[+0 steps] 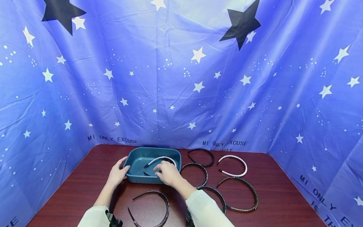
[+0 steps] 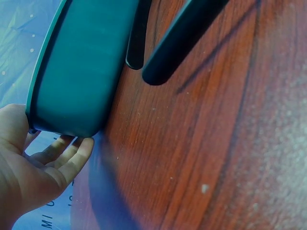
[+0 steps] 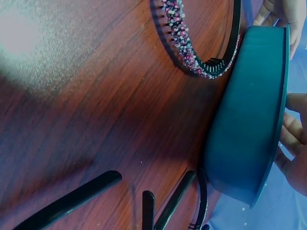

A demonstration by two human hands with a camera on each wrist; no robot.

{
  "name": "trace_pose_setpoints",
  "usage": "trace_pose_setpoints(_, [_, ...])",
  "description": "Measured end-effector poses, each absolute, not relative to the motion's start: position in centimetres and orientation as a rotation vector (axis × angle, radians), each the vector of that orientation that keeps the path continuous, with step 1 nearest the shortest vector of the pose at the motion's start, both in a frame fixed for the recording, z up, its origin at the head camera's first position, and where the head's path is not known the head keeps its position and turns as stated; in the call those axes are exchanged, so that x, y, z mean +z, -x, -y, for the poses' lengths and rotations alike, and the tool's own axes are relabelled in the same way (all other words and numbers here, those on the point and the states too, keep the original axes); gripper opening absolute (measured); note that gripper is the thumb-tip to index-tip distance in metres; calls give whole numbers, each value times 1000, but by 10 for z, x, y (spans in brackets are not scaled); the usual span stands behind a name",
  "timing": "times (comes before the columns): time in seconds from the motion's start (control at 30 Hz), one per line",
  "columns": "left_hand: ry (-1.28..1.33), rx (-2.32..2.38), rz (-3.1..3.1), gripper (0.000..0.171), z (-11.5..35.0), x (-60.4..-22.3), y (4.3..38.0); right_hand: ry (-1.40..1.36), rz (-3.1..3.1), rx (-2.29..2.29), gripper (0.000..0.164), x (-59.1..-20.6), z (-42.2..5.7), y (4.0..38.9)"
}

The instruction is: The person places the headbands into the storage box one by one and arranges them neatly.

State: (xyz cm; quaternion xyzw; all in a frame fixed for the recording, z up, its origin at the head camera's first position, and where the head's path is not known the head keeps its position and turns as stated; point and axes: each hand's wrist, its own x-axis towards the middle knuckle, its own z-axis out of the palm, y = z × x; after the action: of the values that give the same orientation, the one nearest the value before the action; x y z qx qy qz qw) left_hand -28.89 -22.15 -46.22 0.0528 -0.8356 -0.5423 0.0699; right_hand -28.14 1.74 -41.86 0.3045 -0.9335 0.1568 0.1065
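A teal plastic basin (image 1: 146, 179) stands at the back of the table. My left hand (image 1: 116, 172) grips its left end, thumb over the rim and fingers against the outer wall. Over the basin's front right part, my right hand (image 1: 167, 173) reaches in with loosely bent fingers; the wall hides their tips in the right wrist view. A white headband (image 1: 156, 160) lies inside beside this hand. Under the fingers shows the dark tip (image 1: 146, 173) of another headband, mostly hidden. In front of the basin lies a beaded headband (image 1: 165, 201).
Right of the basin lie several headbands: a black one (image 1: 211, 157), a pink-white one (image 1: 244, 165), a dark one (image 1: 204, 171), a brownish one (image 1: 255, 192) and another dark one (image 1: 221, 197) partly behind the right sleeve. A blue star-printed curtain (image 1: 170, 78) surrounds the table (image 1: 283, 201).
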Motion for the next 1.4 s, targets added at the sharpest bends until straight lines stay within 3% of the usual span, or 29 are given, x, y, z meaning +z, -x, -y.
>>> trace_pose_setpoints(1.4, [-154, -1625, 2537, 52, 221, -459, 287, -671, 2766, 811, 22, -392, -93, 303])
